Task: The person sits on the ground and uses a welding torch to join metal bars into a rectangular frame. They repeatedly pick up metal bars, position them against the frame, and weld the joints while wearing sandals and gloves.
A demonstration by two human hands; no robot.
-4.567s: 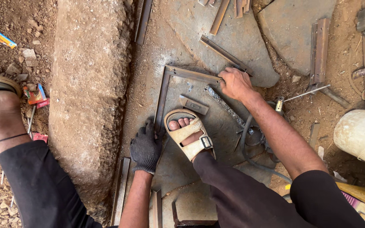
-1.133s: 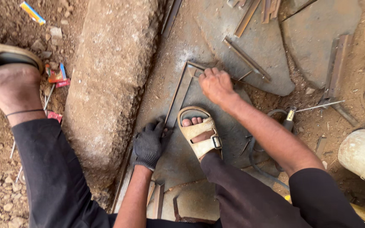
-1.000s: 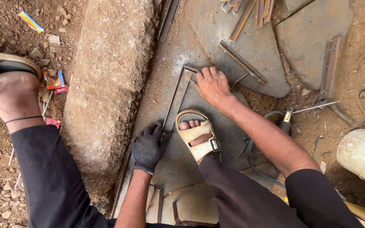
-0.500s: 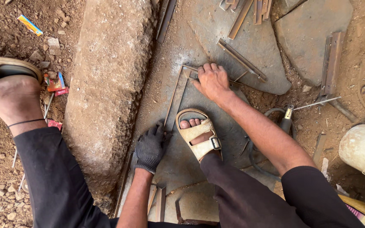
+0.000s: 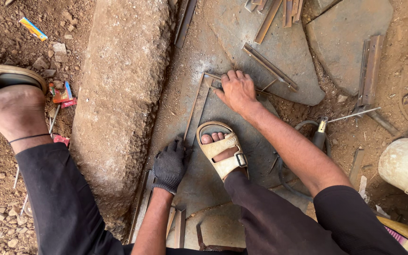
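A rusty angle-iron frame (image 5: 197,106) lies flat on a grey stone slab (image 5: 256,151). My right hand (image 5: 236,90), bare, sits on the frame's top corner with its fingers curled over the top bar. My left hand (image 5: 170,163) wears a black glove and presses down with spread fingers at the lower end of the frame's left bar. My sandalled right foot (image 5: 220,148) stands inside the frame between the two hands.
A long rough stone block (image 5: 123,94) runs along the left. Loose angle-iron pieces (image 5: 270,66) lie beyond the frame, with another strip (image 5: 369,71) at the right. A welding electrode holder (image 5: 321,130) lies right of my arm. A white cylinder (image 5: 404,167) is at the far right. My left foot (image 5: 5,104) rests on dirt.
My right hand has moved from the frame's right side to its top left corner and settled there. The gloved left hand and the sandalled foot have stayed in place.
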